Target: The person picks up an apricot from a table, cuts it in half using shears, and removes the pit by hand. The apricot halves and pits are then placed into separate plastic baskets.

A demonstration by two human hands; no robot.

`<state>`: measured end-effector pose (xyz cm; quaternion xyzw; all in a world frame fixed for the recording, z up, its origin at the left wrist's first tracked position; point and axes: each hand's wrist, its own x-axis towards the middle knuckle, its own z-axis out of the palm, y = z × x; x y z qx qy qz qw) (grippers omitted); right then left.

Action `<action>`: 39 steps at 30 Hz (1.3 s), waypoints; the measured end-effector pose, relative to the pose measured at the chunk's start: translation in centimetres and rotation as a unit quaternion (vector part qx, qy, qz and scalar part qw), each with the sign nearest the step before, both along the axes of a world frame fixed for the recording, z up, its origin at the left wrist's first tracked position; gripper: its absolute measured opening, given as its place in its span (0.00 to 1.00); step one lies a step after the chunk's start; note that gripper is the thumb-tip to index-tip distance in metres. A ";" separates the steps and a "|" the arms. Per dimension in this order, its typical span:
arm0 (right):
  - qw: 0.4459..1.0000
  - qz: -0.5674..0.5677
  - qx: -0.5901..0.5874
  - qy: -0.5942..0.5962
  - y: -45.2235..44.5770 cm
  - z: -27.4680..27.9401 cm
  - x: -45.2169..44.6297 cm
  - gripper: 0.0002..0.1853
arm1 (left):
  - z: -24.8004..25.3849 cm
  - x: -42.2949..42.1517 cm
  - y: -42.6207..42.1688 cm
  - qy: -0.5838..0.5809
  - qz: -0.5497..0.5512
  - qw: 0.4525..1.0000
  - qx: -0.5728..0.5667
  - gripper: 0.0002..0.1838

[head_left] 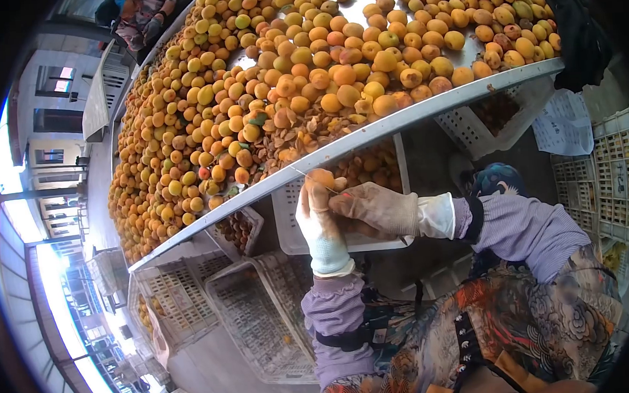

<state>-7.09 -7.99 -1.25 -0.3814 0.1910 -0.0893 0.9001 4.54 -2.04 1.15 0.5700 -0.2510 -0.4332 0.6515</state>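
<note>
apricot [321, 177], one: beside the surface's [396, 125] rim, in your left hand [318, 217], fingers closed around it; likely light, soft, easily bruised; cradle by the sides. right hand [380, 208]: fingers pinched, seemingly on a thin rod [298, 171].

Fruit [176, 143] lies over the table [363, 10] across the frame's top, scraps [301, 139] along its near edge. At centre, before that edge, the left hand [317, 214] has one fruit [321, 178], the right hand [379, 207] beside it. Behind them sits a fruit-filled crate [288, 230]; other crates [264, 327] stand lower left.
</note>
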 end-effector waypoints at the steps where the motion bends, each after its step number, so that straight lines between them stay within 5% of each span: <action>1: 1.000 0.020 0.008 0.015 -0.3 1.2 -0.4 0.24 | -0.2 0.3 0.1 0.000 0.000 1.000 0.001 0.28; 8: 0.998 0.061 0.020 -0.008 -0.1 3.0 -1.0 0.26 | -0.8 0.3 0.4 0.068 -0.026 0.997 -0.034 0.30; 11: 0.996 -0.009 0.011 -0.087 0.4 2.4 -0.3 0.25 | -0.5 -0.2 0.2 0.112 -0.031 0.992 -0.039 0.32; 17: 0.989 -0.015 -0.123 -0.086 0.4 2.4 -0.3 0.22 | -0.1 -0.9 0.2 0.197 -0.014 0.979 -0.058 0.34; 19: 0.969 -0.117 -0.163 -0.144 0.8 1.7 0.5 0.20 | 0.1 -0.8 0.3 0.184 0.003 0.981 -0.068 0.33; 21: 0.949 -0.152 -0.250 -0.119 -0.6 1.2 0.0 0.19 | 0.6 -0.1 0.3 -0.080 0.026 0.994 -0.071 0.29; 22: 0.920 -0.189 -0.332 -0.092 -1.7 1.1 -0.3 0.19 | 0.7 -0.2 0.6 -0.080 0.026 0.994 -0.071 0.29; 23: 0.990 -0.083 -0.099 0.060 -2.7 5.0 -2.2 0.18 | 0.8 -0.5 0.9 -0.216 0.010 0.974 -0.062 0.27; 24: 0.989 -0.089 -0.098 0.063 -2.6 4.5 -1.9 0.18 | 0.7 -0.7 1.1 -0.346 -0.009 0.937 -0.054 0.25; 26: 0.965 -0.139 -0.213 0.060 -2.6 3.1 -0.7 0.20 | 0.2 -0.5 1.2 -0.354 -0.019 0.933 -0.062 0.23; 28: 0.972 -0.127 -0.182 0.072 -2.5 4.0 -1.0 0.21 | 0.4 -0.3 1.4 -0.474 -0.022 0.877 -0.078 0.23; 31: 0.957 -0.060 -0.238 0.154 -2.7 4.5 -1.1 0.20 | 0.6 -1.1 1.3 -0.426 -0.016 0.902 -0.074 0.25; 37: 0.966 -0.154 -0.206 0.025 -1.6 1.2 0.2 0.19 | -0.3 -1.1 1.5 -0.250 0.003 0.968 -0.035 0.28; 39: 0.901 -0.212 -0.377 -0.017 -1.8 0.4 0.7 0.17 | 0.4 -1.3 1.3 -0.171 0.000 0.985 -0.033 0.31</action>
